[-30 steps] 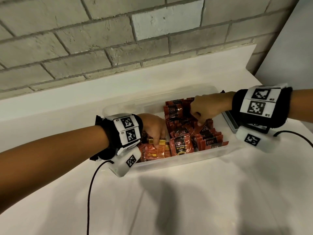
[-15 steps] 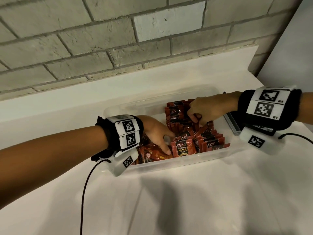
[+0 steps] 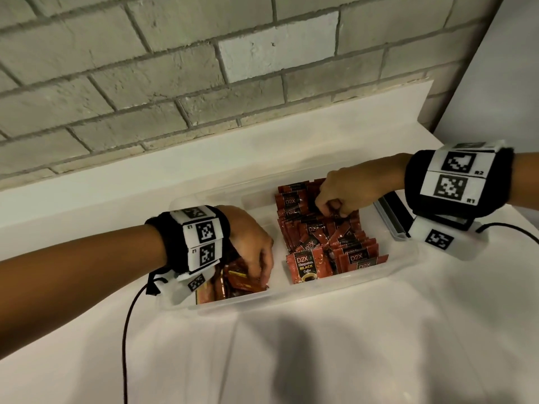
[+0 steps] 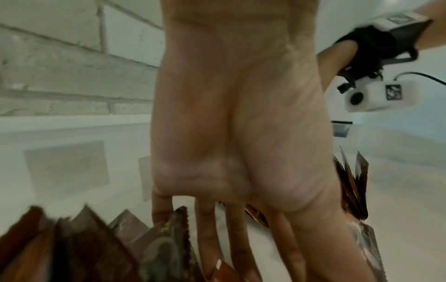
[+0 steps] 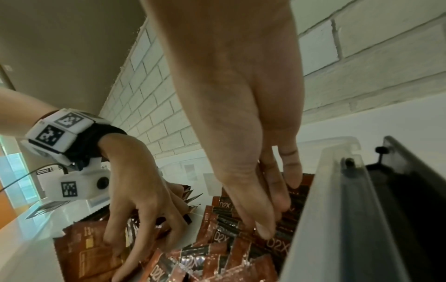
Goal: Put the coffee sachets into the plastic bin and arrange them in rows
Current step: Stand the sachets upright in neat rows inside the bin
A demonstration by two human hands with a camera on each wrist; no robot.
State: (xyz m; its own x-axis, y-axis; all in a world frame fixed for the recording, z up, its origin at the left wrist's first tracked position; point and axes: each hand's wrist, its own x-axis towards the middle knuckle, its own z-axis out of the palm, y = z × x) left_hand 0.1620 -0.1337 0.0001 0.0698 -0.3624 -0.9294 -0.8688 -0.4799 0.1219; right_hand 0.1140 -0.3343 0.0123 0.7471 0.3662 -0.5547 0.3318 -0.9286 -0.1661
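Note:
A clear plastic bin (image 3: 291, 298) sits on the white counter. Its right half holds several red D2X coffee sachets (image 3: 350, 246) standing in rough rows, with one Black Coffee sachet (image 3: 306, 265) at the front. My right hand (image 3: 329, 208) is at the far end of this pile, thumb and fingers pinching sachet tops (image 5: 263, 229). My left hand (image 3: 259, 275) reaches down into the bin's left half. Its fingers (image 4: 241, 238) are spread and fairly straight, pressing among the orange-red sachets (image 3: 221, 290) lying there (image 5: 91, 248). What lies under that palm is hidden.
A grey-framed dark flat object (image 3: 390, 217) lies against the bin's right side (image 5: 398, 190). A brick wall and raised white ledge (image 3: 204, 170) run close behind the bin. A plain wall (image 3: 495, 83) stands at right. A black cable (image 3: 125, 330) trails from my left wrist.
My left hand has drawn back from beside the front Black Coffee sachet to the left half of the bin. My right hand stays at the far rows, fingers working lower.

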